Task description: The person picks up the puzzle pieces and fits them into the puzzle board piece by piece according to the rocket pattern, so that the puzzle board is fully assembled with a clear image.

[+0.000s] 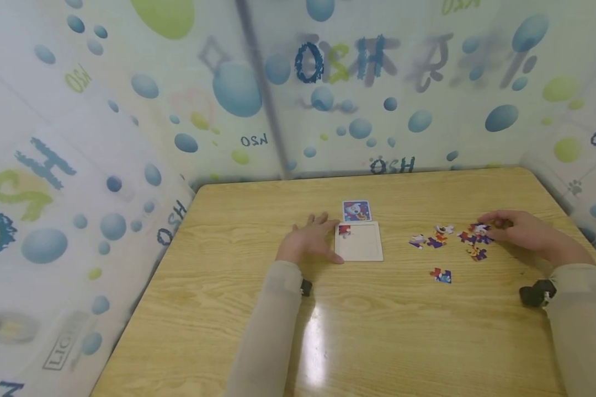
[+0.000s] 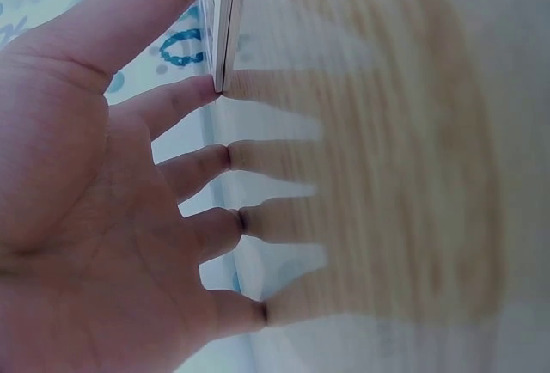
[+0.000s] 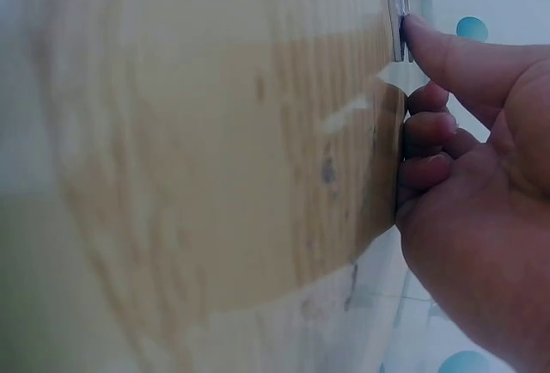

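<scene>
A square cream puzzle board lies on the table, with one coloured puzzle piece in its upper left corner. My left hand rests at the board's left edge, fingers spread, thumb by the lower corner. In the left wrist view, the board's edge stands between thumb and index finger. Over to the right, my right hand pinches a puzzle piece at the pile between thumb and index finger. Seen from the right wrist, the thumb touches the pieces' edge, the other fingers are curled, and the index fingertip is hidden.
A small picture card adjoins the board's far edge. Several loose pieces lie between board and right hand, with another piece just below the pile and one piece nearer me. Bubble-patterned walls border the wooden table.
</scene>
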{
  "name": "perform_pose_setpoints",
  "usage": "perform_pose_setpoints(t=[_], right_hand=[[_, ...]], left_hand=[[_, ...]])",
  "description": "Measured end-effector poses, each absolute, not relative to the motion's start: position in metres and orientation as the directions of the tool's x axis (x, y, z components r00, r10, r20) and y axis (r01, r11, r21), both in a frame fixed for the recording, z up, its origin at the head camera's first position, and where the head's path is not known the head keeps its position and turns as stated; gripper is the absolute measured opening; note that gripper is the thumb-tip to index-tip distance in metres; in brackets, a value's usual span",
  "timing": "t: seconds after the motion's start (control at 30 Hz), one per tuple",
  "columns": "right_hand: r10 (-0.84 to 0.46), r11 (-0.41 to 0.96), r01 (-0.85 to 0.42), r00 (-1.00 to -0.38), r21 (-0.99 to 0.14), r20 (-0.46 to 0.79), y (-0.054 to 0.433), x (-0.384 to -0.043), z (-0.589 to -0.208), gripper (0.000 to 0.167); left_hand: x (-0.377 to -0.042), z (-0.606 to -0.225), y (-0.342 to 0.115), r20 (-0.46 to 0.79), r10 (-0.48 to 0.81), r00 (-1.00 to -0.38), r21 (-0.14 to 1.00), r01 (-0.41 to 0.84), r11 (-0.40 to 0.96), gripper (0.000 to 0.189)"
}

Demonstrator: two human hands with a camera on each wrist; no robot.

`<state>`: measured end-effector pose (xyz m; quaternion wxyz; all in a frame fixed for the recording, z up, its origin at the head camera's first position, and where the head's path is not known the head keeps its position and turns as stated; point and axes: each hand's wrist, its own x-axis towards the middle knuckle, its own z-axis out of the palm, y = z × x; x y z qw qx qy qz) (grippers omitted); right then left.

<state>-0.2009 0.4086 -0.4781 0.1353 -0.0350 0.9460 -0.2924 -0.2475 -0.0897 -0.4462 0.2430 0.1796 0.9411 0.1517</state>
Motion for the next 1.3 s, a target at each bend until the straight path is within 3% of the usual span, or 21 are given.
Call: perform_pose_setpoints(t=[1.3], right_hand=[[-0.127,0.812,0.050,-0.957,-0.581,-0.260,0.4066,-0.1967,-0.4771,0.057]], left_hand=[[-0.2501,-0.4485,-0.0909,-0.418,0.427,-0.802,0.400,0.259,0.879,0.109]])
